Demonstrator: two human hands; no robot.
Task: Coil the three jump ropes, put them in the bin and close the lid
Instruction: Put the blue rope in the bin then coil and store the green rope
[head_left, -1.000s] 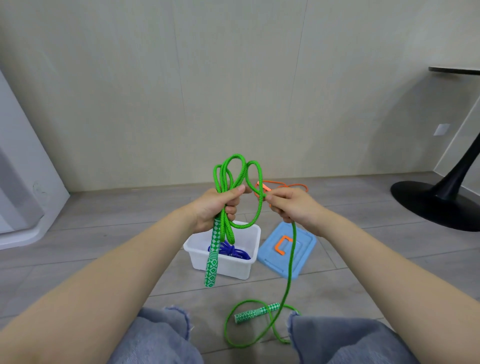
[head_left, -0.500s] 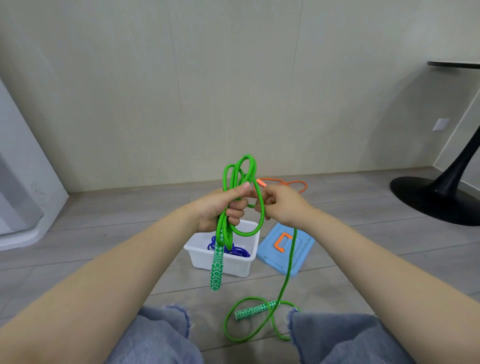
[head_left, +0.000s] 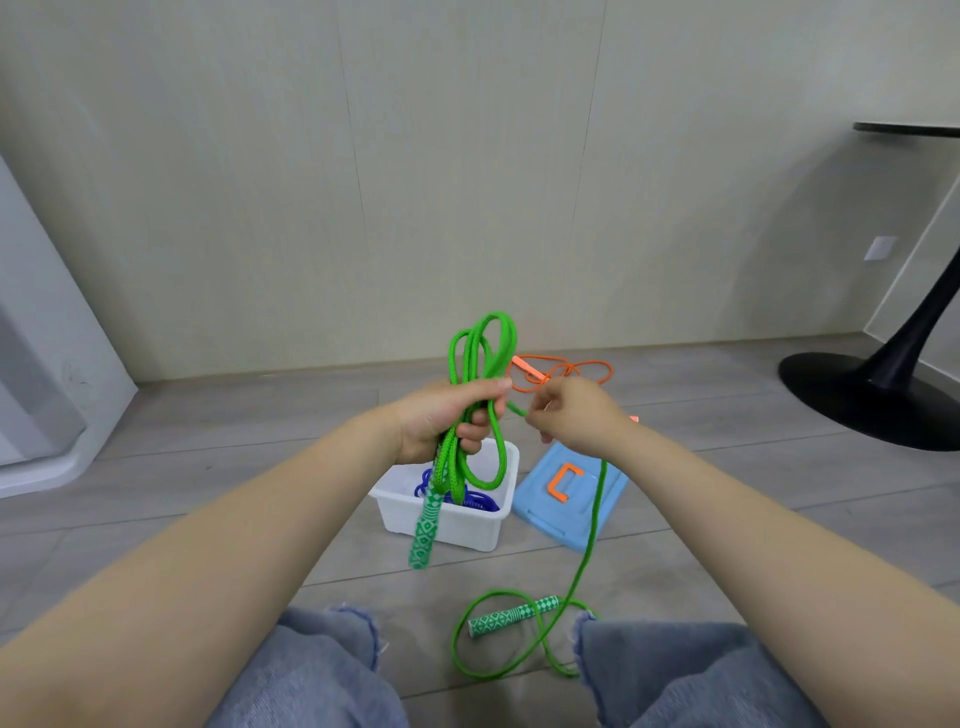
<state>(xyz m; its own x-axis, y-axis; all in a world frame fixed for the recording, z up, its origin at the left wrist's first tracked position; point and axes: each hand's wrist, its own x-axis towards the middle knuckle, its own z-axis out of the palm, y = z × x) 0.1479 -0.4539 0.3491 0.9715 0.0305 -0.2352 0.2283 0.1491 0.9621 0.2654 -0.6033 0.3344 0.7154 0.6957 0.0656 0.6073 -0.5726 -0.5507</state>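
1. Grey wood-look floor planks (head_left: 218, 467) run up to a plain pale wall; a person sits on the floor with knees in frayed blue jeans (head_left: 322, 670) at the bottom of the view.
2. Left hand (head_left: 447, 421) is closed around a bundle of loops of the bright green braided jump rope (head_left: 480, 358). The loops stand roughly upright, rising above the fist and hanging below it, so the coil's long axis is near vertical. One green-and-white patterned handle (head_left: 426, 530) dangles below the fist, pointing down and slightly left.
3. Behind that handle sits the open white plastic bin (head_left: 457, 525), with a coiled blue jump rope (head_left: 483, 501) already inside. One of three looks stowed.
4. Right hand (head_left: 576, 415) pinches the free green strand just beside the left hand. From it the rope drops to the floor, where slack lies in a loose loop around the second patterned handle (head_left: 514, 616); this handle lies nearly flat, running left to right and tilted up at its right end. The green rope seems about half coiled.
5. Light blue lid with an orange latch (head_left: 566, 493) lies on the floor, just right of the bin, off it.
6. Thin orange jump rope (head_left: 563, 370) lies uncoiled on the floor beyond the hands. Judging by this, finishing green, coiling orange, binning both and closing the lid remain.
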